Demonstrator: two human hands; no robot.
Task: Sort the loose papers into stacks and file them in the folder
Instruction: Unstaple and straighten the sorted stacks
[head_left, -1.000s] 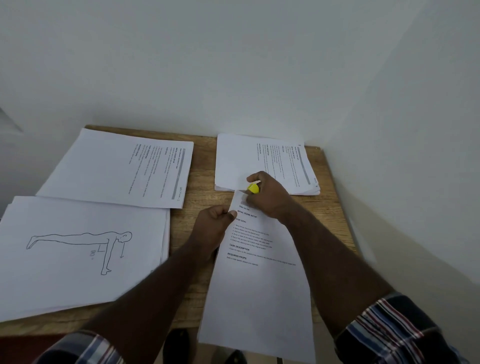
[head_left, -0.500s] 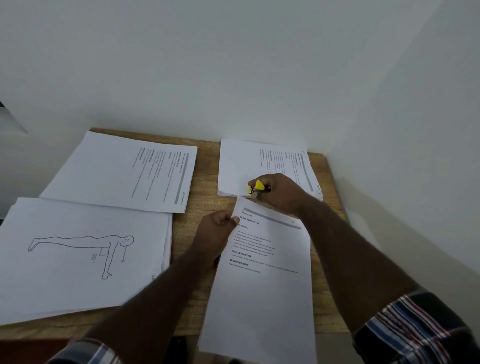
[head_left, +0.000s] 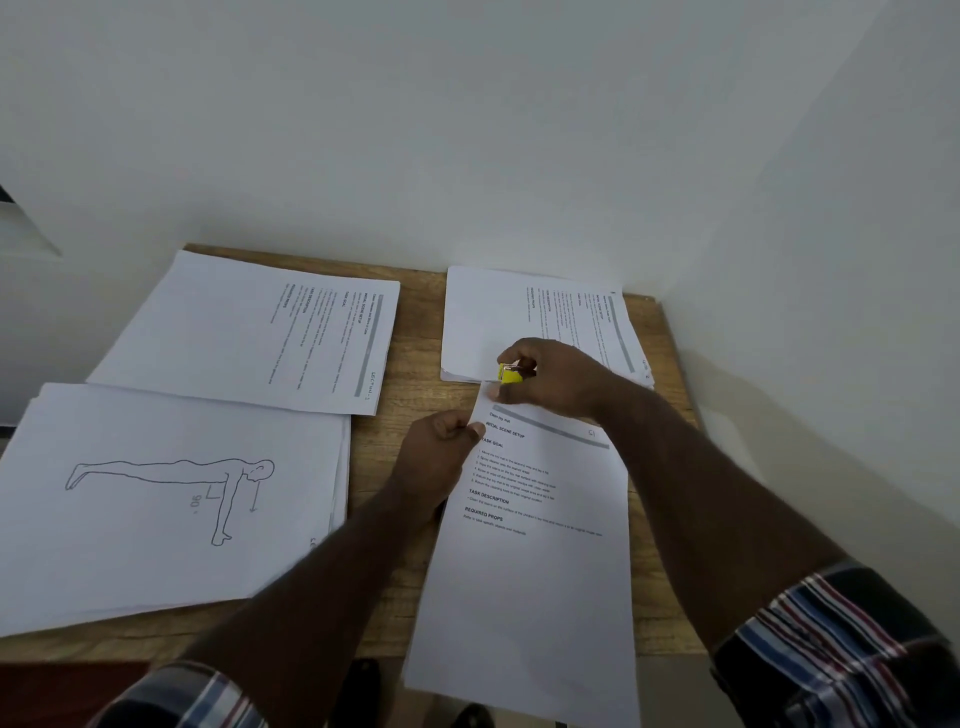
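Observation:
A printed sheet set (head_left: 530, 571) lies lengthwise in front of me, its near end hanging over the table's front edge. My left hand (head_left: 441, 447) pinches its left margin near the top. My right hand (head_left: 550, 379) holds a small yellow stapler (head_left: 509, 374) right at the sheet's top left corner. Three paper stacks lie around: one at the back right (head_left: 498, 317) partly under my right hand, one at the back left (head_left: 249, 332), and one at the front left with a push-up figure drawing (head_left: 166, 499). No folder shows.
The wooden table (head_left: 415, 322) stands in a corner, with white walls behind it and to the right. Bare wood runs between the stacks. A dark red surface (head_left: 67, 691) shows at the lower left below the table's front edge.
My right hand with the yellow stapler lifted off the sheet's top, then came back down to its top left corner. My left hand kept its pinch on the margin.

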